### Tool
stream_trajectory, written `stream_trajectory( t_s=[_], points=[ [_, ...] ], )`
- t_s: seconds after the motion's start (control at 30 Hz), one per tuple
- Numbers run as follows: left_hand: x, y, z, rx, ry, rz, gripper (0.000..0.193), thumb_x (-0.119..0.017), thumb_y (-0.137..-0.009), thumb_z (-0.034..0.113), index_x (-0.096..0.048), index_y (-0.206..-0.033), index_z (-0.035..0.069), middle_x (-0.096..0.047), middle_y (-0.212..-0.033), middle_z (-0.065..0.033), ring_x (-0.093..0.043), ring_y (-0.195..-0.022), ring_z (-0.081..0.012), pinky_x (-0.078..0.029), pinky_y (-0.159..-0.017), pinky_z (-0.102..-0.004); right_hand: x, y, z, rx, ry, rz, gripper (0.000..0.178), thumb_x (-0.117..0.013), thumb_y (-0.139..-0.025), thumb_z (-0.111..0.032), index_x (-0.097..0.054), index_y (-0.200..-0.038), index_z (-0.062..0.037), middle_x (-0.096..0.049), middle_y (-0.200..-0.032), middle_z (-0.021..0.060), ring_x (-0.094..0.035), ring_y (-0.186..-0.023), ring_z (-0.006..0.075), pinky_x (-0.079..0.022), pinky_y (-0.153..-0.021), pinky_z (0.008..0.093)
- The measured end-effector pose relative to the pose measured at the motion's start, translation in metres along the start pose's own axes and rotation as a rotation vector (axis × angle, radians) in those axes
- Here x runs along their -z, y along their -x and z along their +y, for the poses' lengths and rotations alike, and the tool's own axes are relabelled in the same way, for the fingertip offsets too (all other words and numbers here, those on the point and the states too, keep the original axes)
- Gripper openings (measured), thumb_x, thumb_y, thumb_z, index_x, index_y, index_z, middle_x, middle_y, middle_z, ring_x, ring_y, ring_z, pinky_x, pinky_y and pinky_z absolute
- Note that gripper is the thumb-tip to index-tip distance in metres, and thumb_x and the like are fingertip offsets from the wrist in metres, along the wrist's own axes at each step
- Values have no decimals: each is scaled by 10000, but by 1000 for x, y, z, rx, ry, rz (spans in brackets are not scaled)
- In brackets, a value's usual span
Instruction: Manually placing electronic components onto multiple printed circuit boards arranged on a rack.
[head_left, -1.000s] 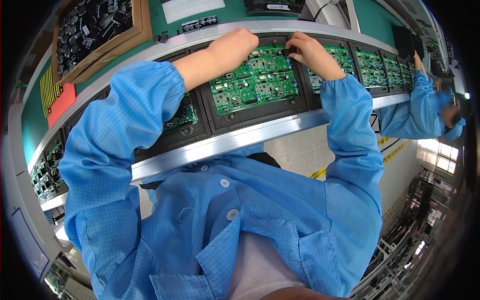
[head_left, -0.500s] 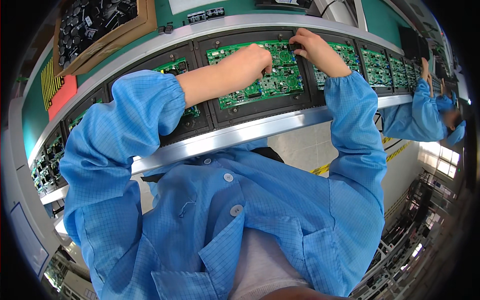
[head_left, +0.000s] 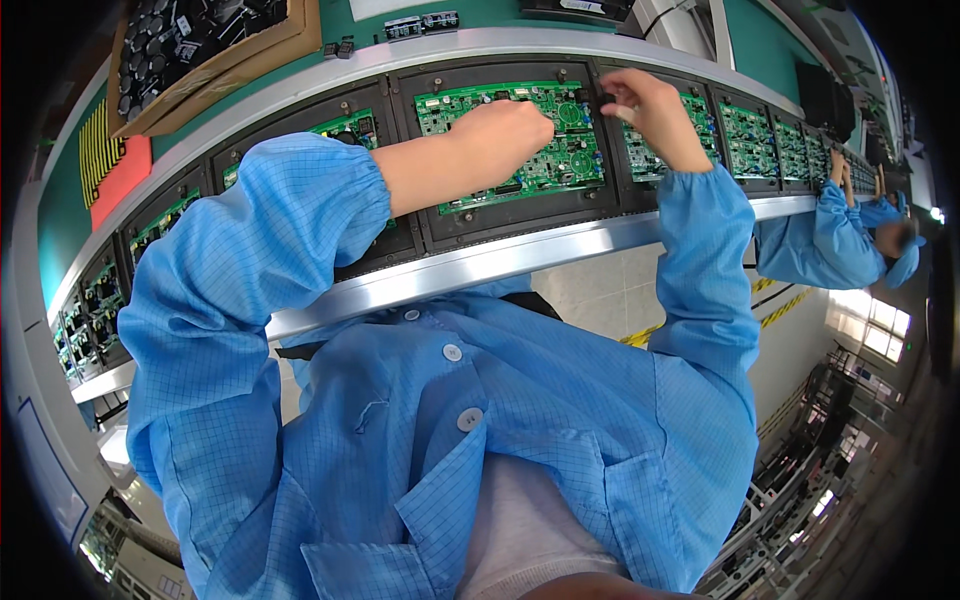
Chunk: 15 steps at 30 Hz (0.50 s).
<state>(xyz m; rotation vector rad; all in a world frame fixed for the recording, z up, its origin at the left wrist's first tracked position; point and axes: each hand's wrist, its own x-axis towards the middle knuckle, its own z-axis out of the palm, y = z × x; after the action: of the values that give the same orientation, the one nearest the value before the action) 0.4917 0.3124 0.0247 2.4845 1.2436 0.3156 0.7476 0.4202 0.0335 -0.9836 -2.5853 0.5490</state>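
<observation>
A green circuit board sits in a black carrier frame in front of me. My left hand is closed over the middle of this board, its back toward me. Its fingertips are hidden, so whatever they hold or press cannot be made out. Just past the board's right edge, over the border between two carriers, my right hand hovers with thumb and fingers apart. I see nothing between them. Below that hand lies another green board in the neighbouring carrier, partly covered by the hand.
A metal rail runs along the near side of the carrier row. Back left stands a cardboard box of black cylindrical parts. Small black components and larger capacitors lie beyond the far rail. A co-worker works further right.
My right hand has moved slightly right and its fingers have parted; the small black component at its fingertips is no longer there. My left hand has shifted a little right and rolled over.
</observation>
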Motion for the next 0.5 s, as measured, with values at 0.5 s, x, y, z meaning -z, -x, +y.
stream_trajectory(
  t_s=[0.5],
  points=[
    [0,20,5,-82,-261,19,35,-692,-771,121,-726,-782,122,-719,-860,-100,-742,-904,-305,-586,-782,-446,-20,54,-26,-49,-119,23,216,-762,-812,93,-707,-1008,23,-726,-1012,114,-714,-908,205,-571,-807,303]
  ],
)
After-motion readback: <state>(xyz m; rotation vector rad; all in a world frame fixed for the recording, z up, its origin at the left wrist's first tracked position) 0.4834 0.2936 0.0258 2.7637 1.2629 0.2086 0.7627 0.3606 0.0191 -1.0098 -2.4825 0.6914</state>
